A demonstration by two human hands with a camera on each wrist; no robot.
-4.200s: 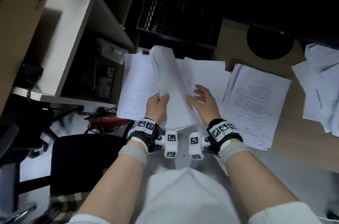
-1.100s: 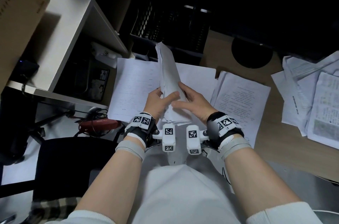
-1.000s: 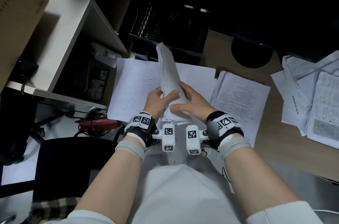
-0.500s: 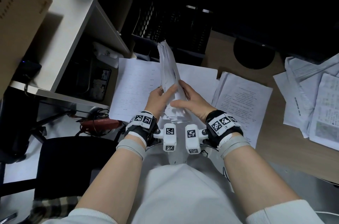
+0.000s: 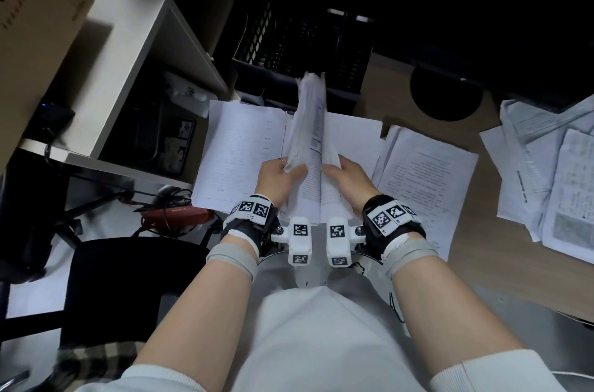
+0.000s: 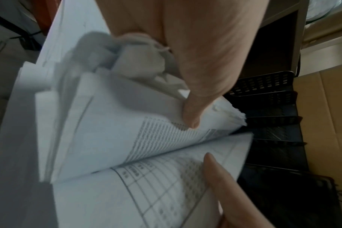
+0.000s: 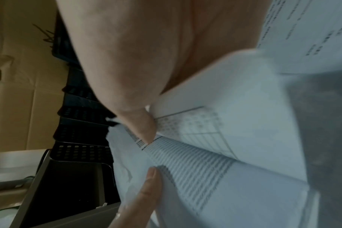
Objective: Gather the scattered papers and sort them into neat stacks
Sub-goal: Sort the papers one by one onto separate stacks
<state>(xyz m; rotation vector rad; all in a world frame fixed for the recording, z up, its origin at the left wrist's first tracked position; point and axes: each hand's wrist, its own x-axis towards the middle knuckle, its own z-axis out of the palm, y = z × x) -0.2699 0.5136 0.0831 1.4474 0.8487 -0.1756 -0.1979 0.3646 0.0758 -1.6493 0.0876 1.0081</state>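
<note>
Wooden desk w/ loose sheets spread center & right of frame. Paper bundle stands on edge at center, btwn both hands. Left hand & right hand grip its sides, thumbs pressing printed pages apart. Black tray stack behind.

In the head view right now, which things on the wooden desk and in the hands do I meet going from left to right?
Flat sheet → held bundle of papers, upright in both hands → printed stack → messy pile at the right edge.
</note>
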